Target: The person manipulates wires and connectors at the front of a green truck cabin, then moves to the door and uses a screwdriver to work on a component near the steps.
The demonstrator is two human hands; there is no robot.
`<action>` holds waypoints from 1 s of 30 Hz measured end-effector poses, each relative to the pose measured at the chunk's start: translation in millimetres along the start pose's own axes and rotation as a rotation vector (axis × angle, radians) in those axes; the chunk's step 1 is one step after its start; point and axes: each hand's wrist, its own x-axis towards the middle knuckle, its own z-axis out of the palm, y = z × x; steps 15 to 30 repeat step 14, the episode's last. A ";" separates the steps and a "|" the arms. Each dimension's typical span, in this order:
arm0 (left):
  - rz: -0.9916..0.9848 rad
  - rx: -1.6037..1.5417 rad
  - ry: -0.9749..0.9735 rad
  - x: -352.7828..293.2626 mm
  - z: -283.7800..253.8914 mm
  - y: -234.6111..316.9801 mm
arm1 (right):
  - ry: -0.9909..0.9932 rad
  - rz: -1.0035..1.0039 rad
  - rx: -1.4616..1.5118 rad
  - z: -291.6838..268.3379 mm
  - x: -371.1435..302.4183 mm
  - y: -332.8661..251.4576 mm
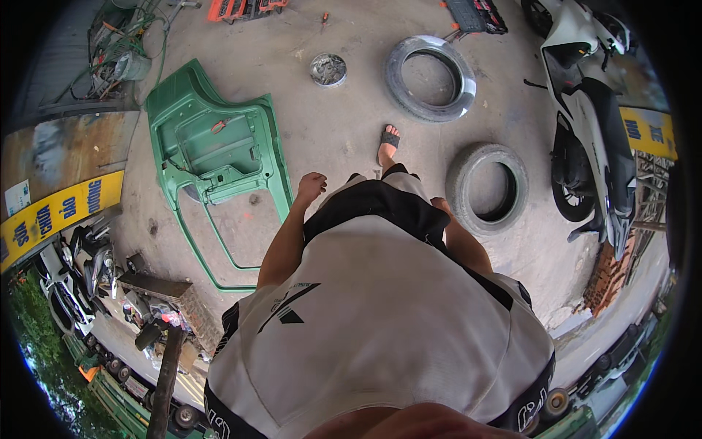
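Observation:
My left hand [312,188] hangs beside my left thigh, its fingers curled in, with nothing visible in them. It is nearest to the green vehicle door [179,102], which lies on the concrete floor to the left, apart from the hand. On the door's inner panel rests a small red-handled tool [219,126], its kind too small to tell. My right hand [441,205] is down by my right hip, mostly hidden by my shorts and forearm, so its fingers do not show clearly. Just to its right a tyre [461,183] lies flat on the floor.
A second tyre [395,84] lies farther ahead, beside a round metal bowl [328,70] of small parts. Along the far edge are a red tool box [227,10], a screwdriver [325,16] and a dark tool case [468,16]. A white motorbike [603,139] stands at right.

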 end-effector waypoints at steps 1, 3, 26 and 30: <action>-0.054 -0.005 0.083 4.7 -9.8 -5.4 | -0.016 -0.026 -0.006 -18.9 27.0 4.1; 0.593 0.983 0.102 19.9 -57.4 -44.2 | 0.032 0.150 0.421 -77.4 76.9 -7.2; -0.175 -0.321 0.269 164.0 -92.0 107.3 | -0.143 0.405 0.604 -423.7 396.6 -93.8; -0.175 -0.321 0.269 164.0 -92.0 107.3 | -0.143 0.405 0.604 -423.7 396.6 -93.8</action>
